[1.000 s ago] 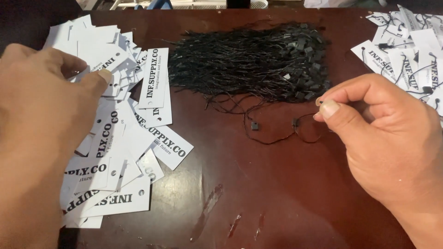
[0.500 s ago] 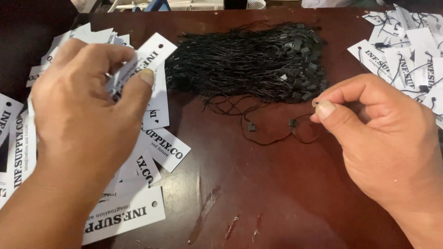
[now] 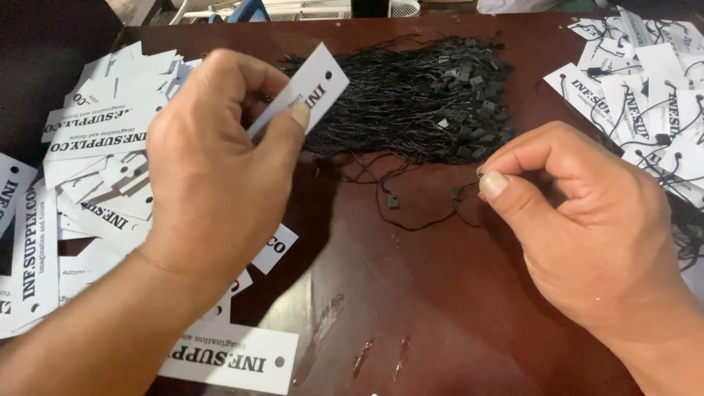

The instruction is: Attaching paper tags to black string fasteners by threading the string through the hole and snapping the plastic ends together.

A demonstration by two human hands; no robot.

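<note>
My left hand holds one white paper tag with black print and a punched hole near its top end, lifted above the dark red table. My right hand pinches the end of a thin black string with a small black clasp; the string's loop trails on the table to the left of my fingers. Between and behind both hands lies a big bundle of black strings.
A loose heap of white tags covers the table's left side. Tags with strings threaded through them are piled at the right back. One tag lies near the front edge. Scratches mark the wood in front.
My left hand has picked one tag out of the left heap and carried it up and to the right, toward my right hand. My right hand has stayed put with the string.
</note>
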